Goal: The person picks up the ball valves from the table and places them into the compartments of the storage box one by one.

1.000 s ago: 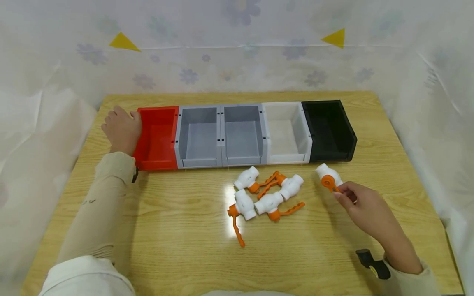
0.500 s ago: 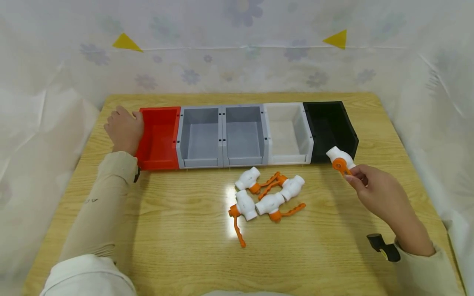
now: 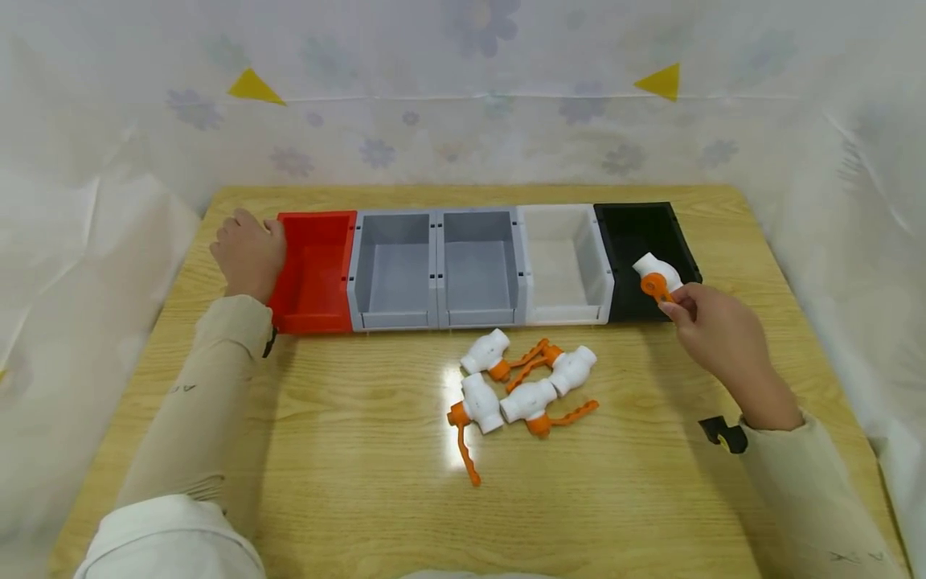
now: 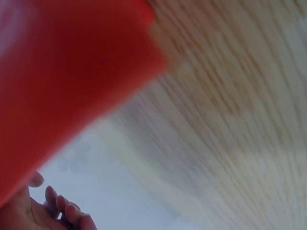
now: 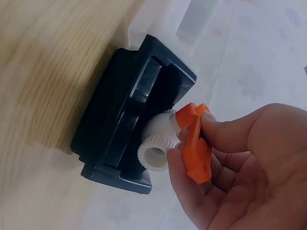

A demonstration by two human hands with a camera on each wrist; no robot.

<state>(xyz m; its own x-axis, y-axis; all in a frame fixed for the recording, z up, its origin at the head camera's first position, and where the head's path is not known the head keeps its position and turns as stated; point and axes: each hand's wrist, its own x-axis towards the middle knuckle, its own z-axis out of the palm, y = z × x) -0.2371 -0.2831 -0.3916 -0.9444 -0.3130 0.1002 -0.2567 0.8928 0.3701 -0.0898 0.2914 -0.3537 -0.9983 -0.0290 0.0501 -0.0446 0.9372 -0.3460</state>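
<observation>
My right hand (image 3: 727,334) pinches a white ball valve (image 3: 660,272) by its orange handle (image 5: 194,148), thumb against fingers. In the head view the valve overlaps the front of the black bin (image 3: 637,229). The right wrist view has its white body at the mouth of that bin. Beside the red bin (image 3: 316,273) at the far left, my left hand (image 3: 249,253) lies with loosely curled fingers and holds nothing. Whether its thumb touches the bin wall, I cannot tell. Several more ball valves (image 3: 530,400) with orange handles lie in a cluster on the table.
Between the red and black bins stand two grey bins (image 3: 396,320) and a white bin (image 3: 567,314), all side by side in one row. The wooden table (image 3: 362,498) runs back to a flowered curtain (image 3: 434,129) with two yellow triangles.
My right hand has carried the ball valve from above the table at right up and forward to the black bin. The left hand stays beside the red bin.
</observation>
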